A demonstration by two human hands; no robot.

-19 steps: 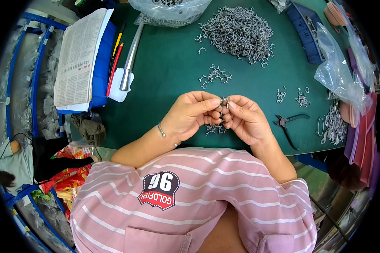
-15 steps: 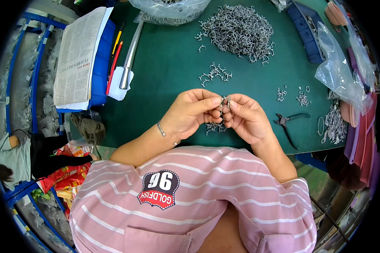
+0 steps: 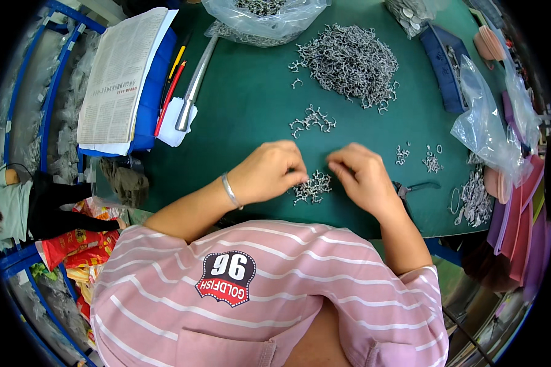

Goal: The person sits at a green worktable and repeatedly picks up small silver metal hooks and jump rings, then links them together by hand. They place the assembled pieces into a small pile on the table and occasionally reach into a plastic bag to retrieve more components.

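Note:
Over the green table, my left hand (image 3: 270,172) is closed, its fingers curled and the tips at the left edge of a small heap of silver open rings (image 3: 313,187). Whatever those fingers hold, if anything, is hidden. To the right of this heap my right hand (image 3: 366,176) hovers with thumb and forefinger bent but apart; nothing shows between them, and the fingers are slightly blurred. Farther away lie a loose group of open rings (image 3: 313,120) and a large grey heap of similar small metal pieces (image 3: 352,66). Cutting pliers (image 3: 417,188) lie beside my right wrist, partly covered by it.
At the left are a blue bin (image 3: 148,116) with newspaper (image 3: 113,79) on it, red and yellow pencils (image 3: 170,98) and a tapered metal rod (image 3: 196,85). Plastic bags of parts (image 3: 269,21) stand at the back. A dark blue tray (image 3: 442,67) and metal pieces (image 3: 473,199) sit at the right.
My hands, earlier together around a small metal piece, have moved apart. The small heap between them now shows more fully. My right forearm now covers part of the pliers.

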